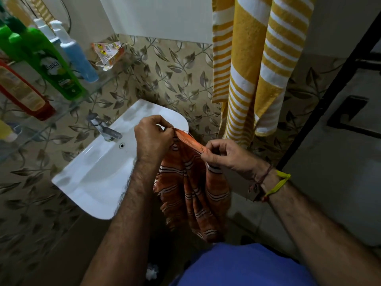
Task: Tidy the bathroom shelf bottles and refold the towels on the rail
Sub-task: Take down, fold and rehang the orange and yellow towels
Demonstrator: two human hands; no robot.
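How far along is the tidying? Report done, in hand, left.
Done: bottles stand together on the glass shelf; whether sorted, unclear.
In hand: left hand and right hand pinch the orange towel's top edge, the rest hanging unfolded.
Left: fold and hang it; the yellow striped towel hangs loose.

Both hands [185, 145] pinching orange striped towel [193, 195], apparently beside white sink [99, 178].
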